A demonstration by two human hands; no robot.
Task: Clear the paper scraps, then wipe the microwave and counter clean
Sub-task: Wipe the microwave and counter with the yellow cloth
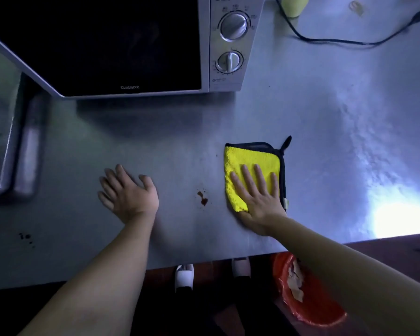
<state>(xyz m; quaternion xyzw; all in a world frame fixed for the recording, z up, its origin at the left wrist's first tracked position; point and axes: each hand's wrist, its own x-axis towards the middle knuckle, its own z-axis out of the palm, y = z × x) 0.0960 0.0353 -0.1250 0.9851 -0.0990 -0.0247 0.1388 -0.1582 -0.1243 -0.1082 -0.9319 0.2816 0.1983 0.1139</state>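
Note:
A folded yellow cloth (250,158) with a black edge lies flat on the steel counter (180,132). My right hand (260,197) presses flat on its near half, fingers spread. My left hand (126,190) rests open on the bare counter to the left, holding nothing. Between the hands is a small brown stain (202,198). More dark spots (26,237) mark the counter's near left. The silver microwave (226,42) stands at the back, its dark door shut. Paper scraps (295,280) lie in a red-lined bin (308,309) below the counter edge.
A sink (0,146) is set into the counter at the left. A black cable (337,40) runs across the back right beside a pale green container (294,6). A small scrap (357,7) lies at the far back right. My white shoes (184,277) show below the counter's front edge.

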